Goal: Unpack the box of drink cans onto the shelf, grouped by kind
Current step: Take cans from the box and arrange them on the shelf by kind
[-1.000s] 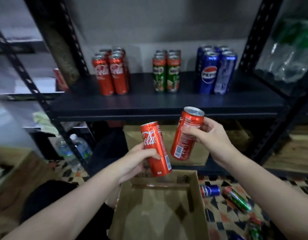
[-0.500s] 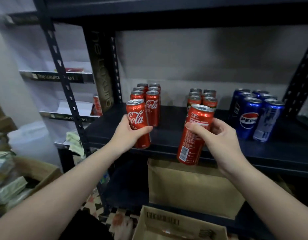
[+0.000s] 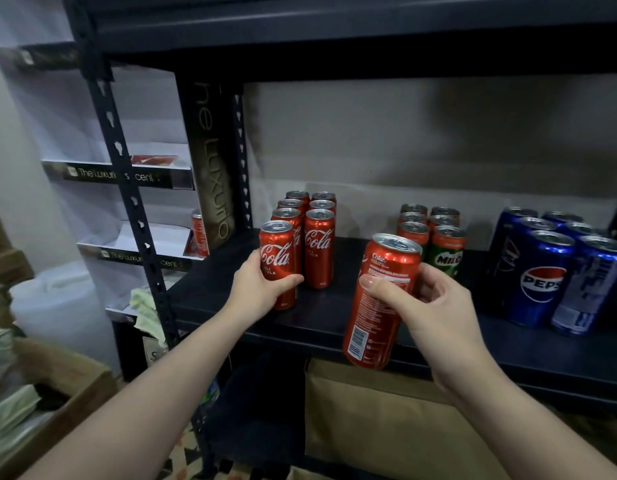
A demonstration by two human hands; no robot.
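The left hand (image 3: 257,289) grips a Coca-Cola can (image 3: 278,263) standing on the shelf (image 3: 335,317) beside the red group (image 3: 309,220), while the right hand (image 3: 435,308) holds a second Coke can (image 3: 380,306) tilted before the shelf edge.

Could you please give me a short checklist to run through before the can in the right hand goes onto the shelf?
1. Right hand has a firm grip on its Coke can: ok.
2. That can is over the shelf: not ok, it hangs at the front edge, tilted.
3. Left hand has set its Coke can in the Coke group: ok, though the fingers are not yet released.
4. Free spot in front of the right Coke column: ok.
5. Milo cans clear of the path: cannot tell.
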